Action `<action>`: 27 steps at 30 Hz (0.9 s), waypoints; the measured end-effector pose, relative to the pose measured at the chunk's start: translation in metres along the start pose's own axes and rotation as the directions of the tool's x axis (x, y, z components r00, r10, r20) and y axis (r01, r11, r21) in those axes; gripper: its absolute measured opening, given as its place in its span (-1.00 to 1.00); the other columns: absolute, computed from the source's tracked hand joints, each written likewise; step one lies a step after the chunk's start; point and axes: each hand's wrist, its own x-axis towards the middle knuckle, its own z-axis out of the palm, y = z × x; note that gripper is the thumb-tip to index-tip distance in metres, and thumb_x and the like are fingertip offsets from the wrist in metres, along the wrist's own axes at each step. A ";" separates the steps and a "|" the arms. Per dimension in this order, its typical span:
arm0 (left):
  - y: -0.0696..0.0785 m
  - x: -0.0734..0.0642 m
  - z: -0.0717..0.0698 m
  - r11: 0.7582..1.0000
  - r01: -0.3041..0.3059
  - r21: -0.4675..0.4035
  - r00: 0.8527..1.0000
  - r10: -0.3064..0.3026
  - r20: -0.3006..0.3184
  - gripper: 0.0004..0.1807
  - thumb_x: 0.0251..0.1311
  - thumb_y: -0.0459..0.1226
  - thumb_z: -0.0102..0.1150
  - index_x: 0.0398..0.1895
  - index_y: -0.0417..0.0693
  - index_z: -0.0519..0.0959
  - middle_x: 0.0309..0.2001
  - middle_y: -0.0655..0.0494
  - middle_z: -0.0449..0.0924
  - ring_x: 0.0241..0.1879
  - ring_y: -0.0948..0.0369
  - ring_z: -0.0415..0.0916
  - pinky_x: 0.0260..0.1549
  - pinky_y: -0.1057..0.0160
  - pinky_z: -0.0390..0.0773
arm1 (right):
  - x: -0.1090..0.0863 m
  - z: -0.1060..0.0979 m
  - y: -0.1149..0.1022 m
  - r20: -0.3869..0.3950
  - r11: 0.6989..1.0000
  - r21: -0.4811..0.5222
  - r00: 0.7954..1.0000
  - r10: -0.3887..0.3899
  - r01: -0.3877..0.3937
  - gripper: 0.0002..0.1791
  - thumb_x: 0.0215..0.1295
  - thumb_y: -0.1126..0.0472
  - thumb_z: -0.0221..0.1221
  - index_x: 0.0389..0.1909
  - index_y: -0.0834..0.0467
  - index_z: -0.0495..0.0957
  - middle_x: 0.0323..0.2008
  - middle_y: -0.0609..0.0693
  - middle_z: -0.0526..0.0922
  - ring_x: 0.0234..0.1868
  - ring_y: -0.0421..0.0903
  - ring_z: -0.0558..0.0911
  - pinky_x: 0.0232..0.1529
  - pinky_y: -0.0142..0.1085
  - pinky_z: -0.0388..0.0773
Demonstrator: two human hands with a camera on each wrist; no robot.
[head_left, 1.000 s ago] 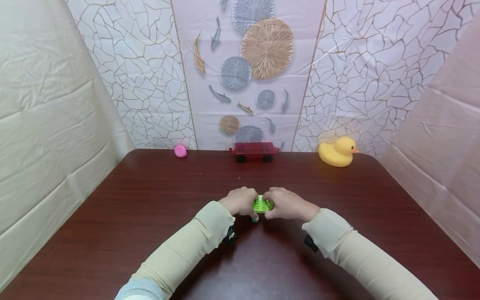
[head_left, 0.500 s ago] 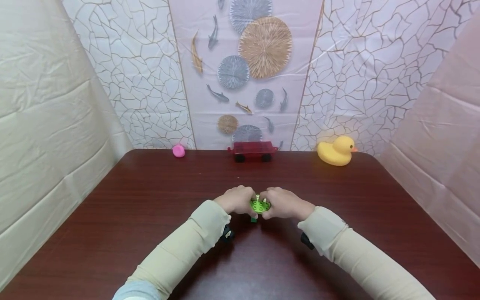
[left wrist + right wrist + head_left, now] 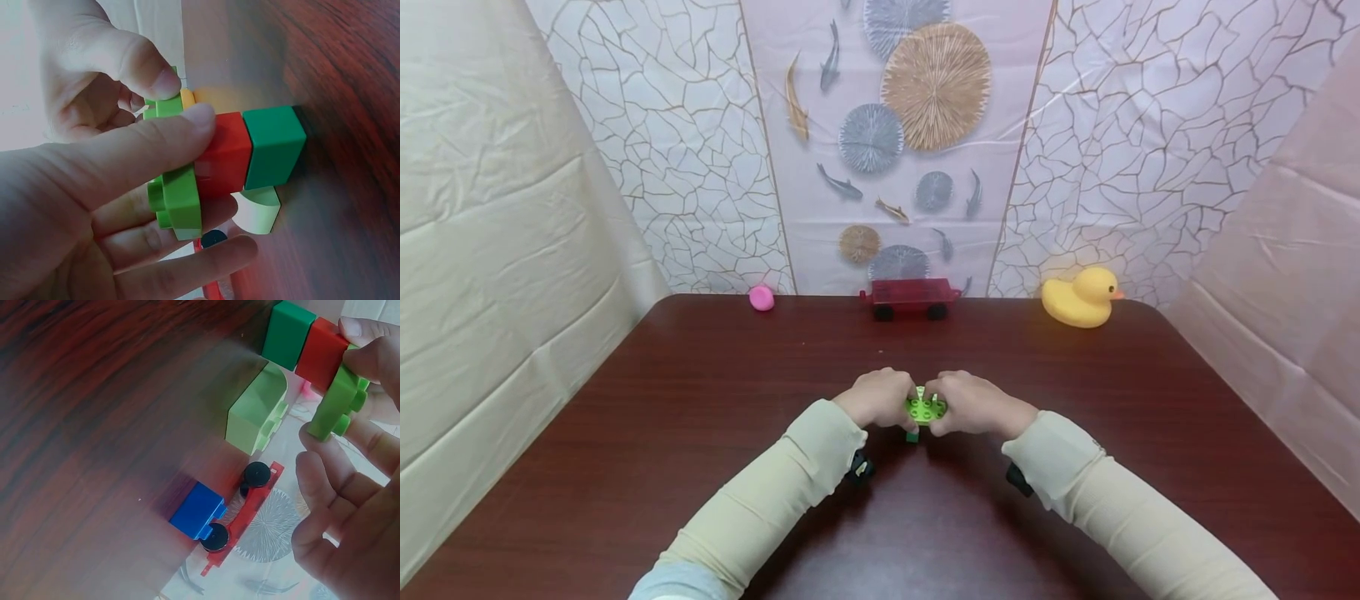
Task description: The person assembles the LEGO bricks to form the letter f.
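Over the middle of the table, my left hand (image 3: 878,402) and right hand (image 3: 976,405) both grip a small stack of toy building bricks. Its top is a lime green studded plate (image 3: 927,410). Under that comes a red brick (image 3: 222,153), then a dark green brick (image 3: 275,147) at the bottom, at or close to the tabletop. My left thumb lies across the plate's edge and the red brick in the left wrist view. My right fingers hold the plate's other end. A sliver of orange-yellow piece (image 3: 188,97) shows behind the thumb; the rest is hidden.
A pale green curved brick (image 3: 256,412) and a blue brick (image 3: 197,511) lie beyond the stack. Along the table's back edge stand a red wheeled wagon (image 3: 913,293), a yellow rubber duck (image 3: 1078,298) and a pink rounded object (image 3: 762,297). Curtains enclose the table (image 3: 647,467).
Both hands keep their grip on the stack with almost no movement. My left thumb has shifted slightly, and a little more of the dark green brick shows below it.
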 end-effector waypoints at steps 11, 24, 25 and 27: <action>0.003 -0.004 -0.002 0.999 0.043 0.033 0.999 -0.043 0.007 -0.75 -0.25 -0.05 0.36 -0.67 0.10 0.49 -0.66 0.23 0.39 -0.61 0.26 0.31 -0.65 0.26 0.30 | -0.001 -0.004 0.004 0.041 0.998 0.060 0.999 0.022 -0.024 -0.72 -0.08 0.11 0.27 -0.31 0.13 0.55 -0.52 -0.12 0.42 -0.49 -0.18 0.37 -0.48 -0.34 0.36; 0.003 -0.004 -0.003 0.997 0.061 0.042 0.998 -0.061 -0.006 -0.71 -0.26 -0.02 0.36 -0.65 0.07 0.47 -0.64 0.20 0.38 -0.58 0.24 0.29 -0.62 0.23 0.28 | -0.009 -0.021 0.031 -0.014 0.984 0.113 0.990 0.143 -0.141 -0.67 0.06 0.15 0.20 -0.17 0.25 0.52 -0.38 -0.03 0.53 -0.44 -0.13 0.43 -0.41 -0.32 0.43; 0.003 -0.005 -0.003 0.997 0.061 0.040 0.998 -0.061 -0.004 -0.71 -0.25 -0.02 0.36 -0.65 0.06 0.47 -0.64 0.20 0.37 -0.59 0.24 0.28 -0.62 0.23 0.27 | -0.009 -0.021 0.033 -0.013 0.983 0.112 0.989 0.149 -0.146 -0.67 0.06 0.16 0.20 -0.17 0.25 0.52 -0.38 -0.02 0.53 -0.45 -0.12 0.43 -0.42 -0.31 0.42; 0.004 -0.005 -0.003 0.997 0.059 0.040 0.998 -0.059 -0.004 -0.71 -0.25 -0.02 0.36 -0.65 0.06 0.46 -0.64 0.20 0.36 -0.59 0.24 0.27 -0.62 0.24 0.26 | -0.009 -0.021 0.037 -0.009 0.980 0.108 0.985 0.169 -0.167 -0.68 0.07 0.17 0.19 -0.17 0.26 0.52 -0.36 0.00 0.53 -0.44 -0.11 0.43 -0.42 -0.31 0.42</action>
